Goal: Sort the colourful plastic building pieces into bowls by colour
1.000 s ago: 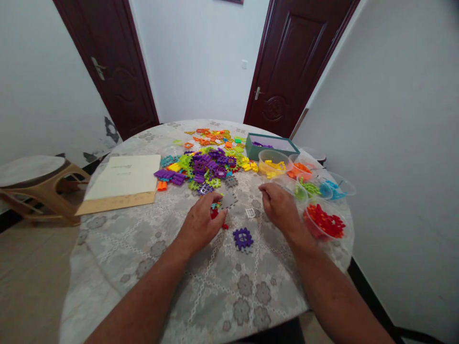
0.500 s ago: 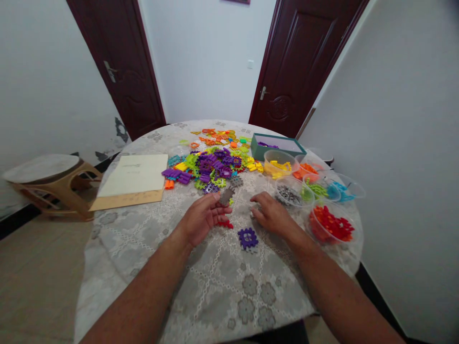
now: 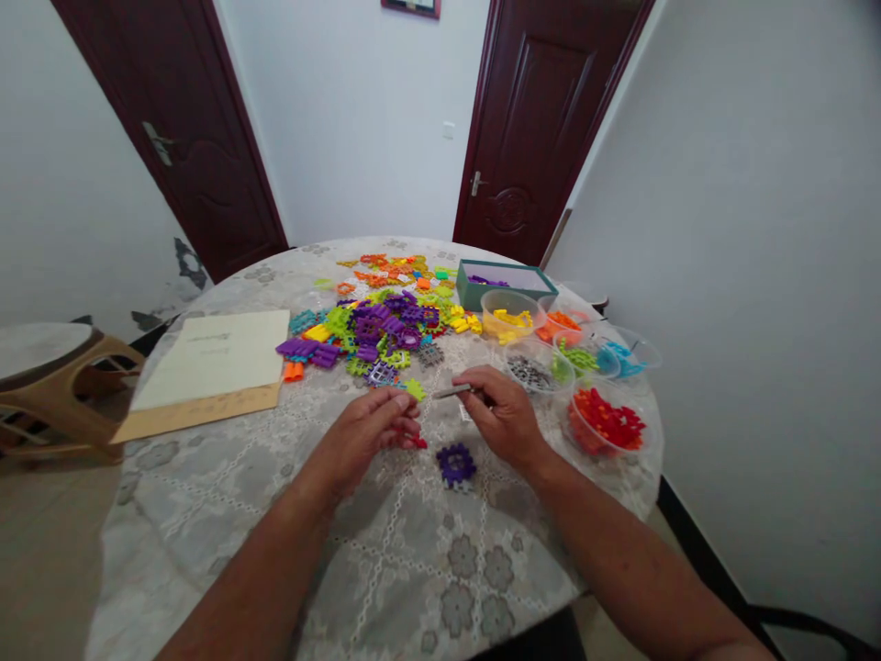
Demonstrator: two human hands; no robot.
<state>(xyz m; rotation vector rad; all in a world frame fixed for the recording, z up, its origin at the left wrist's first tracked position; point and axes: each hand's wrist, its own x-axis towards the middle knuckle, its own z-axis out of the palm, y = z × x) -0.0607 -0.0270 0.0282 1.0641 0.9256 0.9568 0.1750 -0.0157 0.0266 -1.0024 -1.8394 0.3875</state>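
My right hand (image 3: 501,415) grips a flat grey plastic building piece (image 3: 452,392) between thumb and fingers, held edge-on above the table. My left hand (image 3: 380,424) is just left of it, fingers loosely bent and apart, with nothing seen in them. Close to its fingertips lies a lime green notched piece (image 3: 415,389). A red piece (image 3: 419,442) shows partly from under the left fingers. Between my hands, nearer to me, a purple square notched piece (image 3: 455,465) lies over a grey one (image 3: 462,487), which is mostly covered.
A heap of mixed notched pieces (image 3: 385,321) fills the table's middle. Clear tubs of sorted pieces, one with red pieces (image 3: 609,420), stand at right by a green box (image 3: 472,292). A paper sheet (image 3: 220,353) lies left. A stool (image 3: 51,353) stands beside the table.
The grey piece has passed from my left hand to my right, which has closed on it. My left hand has drawn back a little. The whole view has shifted slightly.
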